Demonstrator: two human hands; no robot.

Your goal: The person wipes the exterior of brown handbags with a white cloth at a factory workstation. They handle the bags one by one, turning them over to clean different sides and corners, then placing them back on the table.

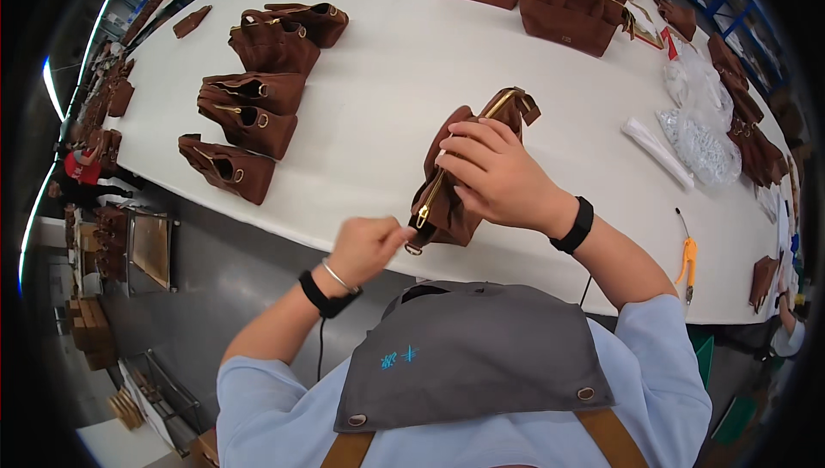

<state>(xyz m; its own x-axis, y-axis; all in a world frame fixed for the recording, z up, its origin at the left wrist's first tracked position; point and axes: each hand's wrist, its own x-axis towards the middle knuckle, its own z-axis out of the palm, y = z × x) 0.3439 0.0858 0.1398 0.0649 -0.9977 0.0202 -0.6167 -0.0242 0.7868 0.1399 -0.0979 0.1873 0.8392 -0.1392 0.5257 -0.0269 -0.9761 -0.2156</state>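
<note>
Brown bag (453, 214), ctr frame, looked soft/light, best held by zip edge (432, 192); R hand (503, 171) gripped top, L hand (365, 249) curled nearby, hold unclear.

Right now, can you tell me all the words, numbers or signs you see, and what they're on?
Grey apron: blue characters, clear enough to see, but I don't copy out writing.
Upright brown bags, at the back: small gold marks, too small to read.
Red shirt, far left: a pale mark, too blurred to read.
Bag under the right hand: no writing I can make out.
</note>
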